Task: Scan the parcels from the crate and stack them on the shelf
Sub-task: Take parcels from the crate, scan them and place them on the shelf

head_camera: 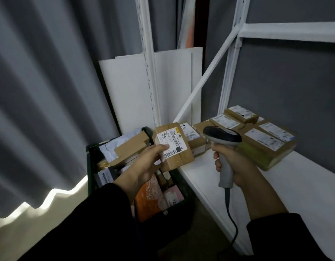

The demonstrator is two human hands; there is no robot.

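i'm gripping the cardboard parcel [181, 157] in my left hand [144, 162], label [169, 143] up, just left of the barcode scanner [222, 137] my right hand [236, 164] is clutching.

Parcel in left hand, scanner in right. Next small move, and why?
Probably aim the scanner at the label and trigger. The left hand holds the parcel label-up by the crate; the right hand grips the scanner beside it, and the parcel is not yet on the shelf.

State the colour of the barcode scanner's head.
The barcode scanner has a black head, light grey handle; head view.
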